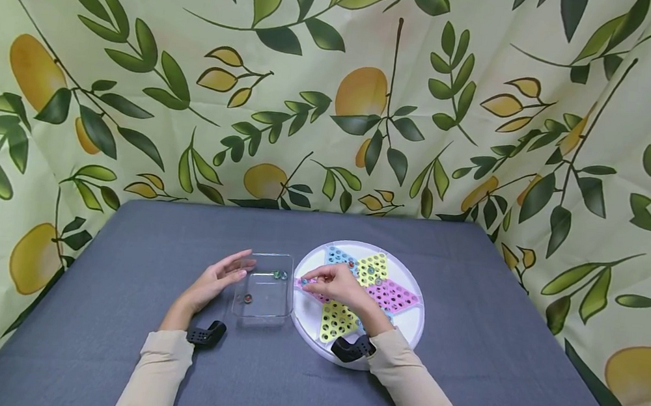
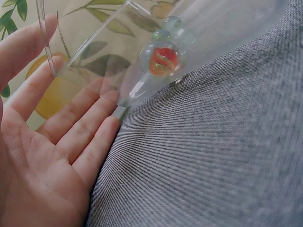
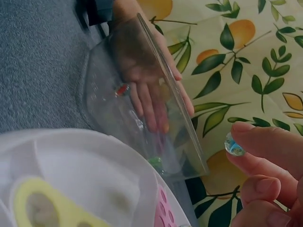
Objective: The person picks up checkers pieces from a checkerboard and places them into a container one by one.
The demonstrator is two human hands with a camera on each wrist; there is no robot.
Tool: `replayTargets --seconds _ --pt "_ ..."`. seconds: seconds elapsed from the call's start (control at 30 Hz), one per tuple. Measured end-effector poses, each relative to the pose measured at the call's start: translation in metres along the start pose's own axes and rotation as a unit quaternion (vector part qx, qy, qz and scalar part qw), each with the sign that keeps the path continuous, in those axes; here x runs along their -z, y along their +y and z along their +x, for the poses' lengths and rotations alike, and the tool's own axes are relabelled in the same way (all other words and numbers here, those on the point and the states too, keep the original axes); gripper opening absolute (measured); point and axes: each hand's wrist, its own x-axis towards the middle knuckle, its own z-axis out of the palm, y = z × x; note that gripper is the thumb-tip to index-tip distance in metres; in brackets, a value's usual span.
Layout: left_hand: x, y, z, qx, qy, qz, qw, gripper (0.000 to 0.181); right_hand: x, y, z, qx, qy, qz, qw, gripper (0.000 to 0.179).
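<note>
My left hand (image 1: 216, 282) rests its fairly straight fingers against the left side of a clear plastic box (image 1: 263, 315); the left wrist view has those fingers (image 2: 78, 149) along the wall near a corner. Inside the box lie a red-swirled marble (image 2: 163, 61) and several greenish ones (image 1: 280, 275). Between thumb and index finger, my right hand (image 1: 336, 284) pinches a clear marble with a blue swirl (image 3: 234, 145). It is over the left pink point of a round white Chinese checkers board (image 1: 304, 318).
The board's star has pink (image 1: 392, 295), yellow (image 1: 339, 322) and blue points with holes, and a few marbles sit toward its back. A grey cloth (image 1: 115, 313) covers the table. Behind it hangs a curtain printed with leaves and fruit (image 1: 362, 92).
</note>
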Motion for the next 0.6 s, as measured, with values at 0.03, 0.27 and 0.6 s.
replayTargets --seconds 0.03,0.27,0.6 --pt "0.000 0.000 0.000 0.001 0.001 0.002 1.0000 0.055 -0.002 0.000 0.000 0.003 0.001 0.002 1.0000 0.028" --pt "0.000 -0.001 -0.001 0.003 0.003 0.003 1.0000 0.055 -0.014 0.000 0.005 0.002 -0.004 0.019 0.9998 0.027" --pt "0.000 0.000 0.000 0.006 0.005 0.000 1.0000 0.057 -0.024 -0.004 0.006 0.018 -0.002 0.002 0.9998 0.027"
